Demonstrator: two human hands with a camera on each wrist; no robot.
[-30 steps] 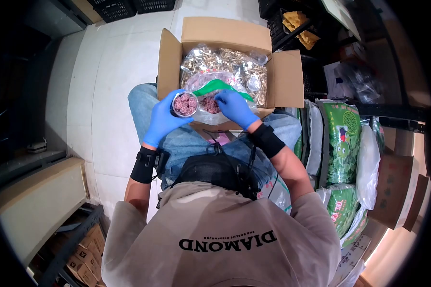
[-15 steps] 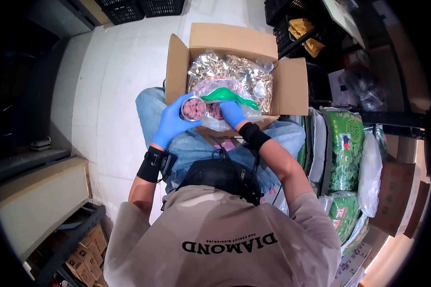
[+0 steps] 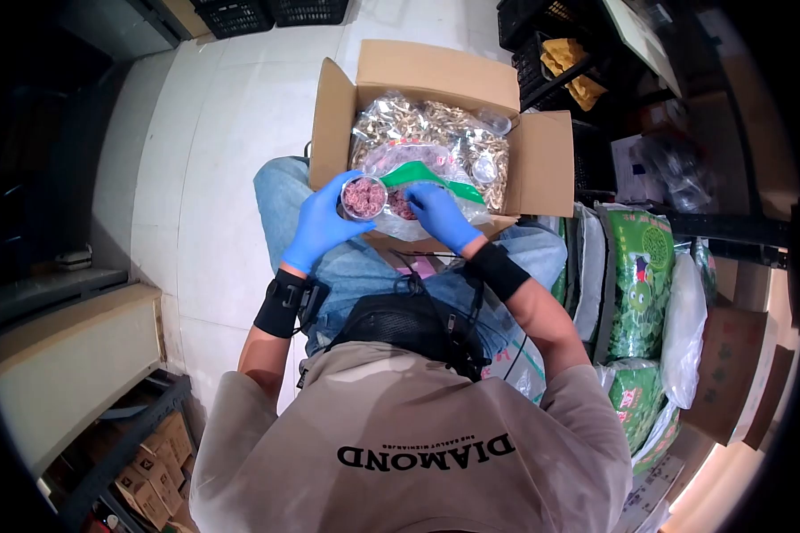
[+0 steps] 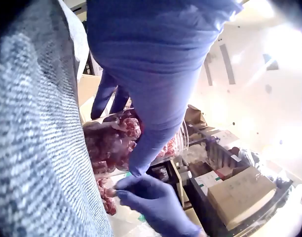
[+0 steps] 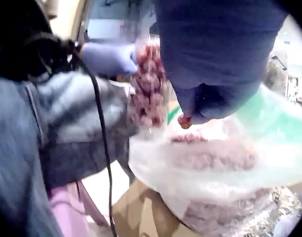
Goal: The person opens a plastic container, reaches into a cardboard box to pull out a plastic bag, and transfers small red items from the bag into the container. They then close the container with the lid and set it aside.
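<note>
My gloved left hand (image 3: 322, 229) grips a clear plastic jar (image 3: 364, 196) filled with crinkled, pinkish-red dried pieces, fingers and thumb around its side. Beside it, my gloved right hand (image 3: 443, 218) is above the mouth of an open clear plastic bag (image 3: 407, 230) with a green band (image 3: 408, 172). More of the same pieces lie in that bag. In the right wrist view, a small reddish dried piece (image 5: 184, 121) shows between the right fingertips. The left wrist view shows the jar's side (image 4: 111, 143), packed with pieces, with the right hand (image 4: 156, 202) below it.
The bag lies at the near side of an open cardboard box (image 3: 545, 160) holding clear bags of pale brown dried pieces (image 3: 400, 120) and a clear plastic tub (image 3: 484, 169). Green printed sacks (image 3: 640, 289) stand at the right. Black crates (image 3: 307, 11) sit on the far floor.
My right hand reached down into the bag half a second ago and has now come back up with its fingers pinched. The left hand keeps hold of the jar; the head view shifted slightly.
</note>
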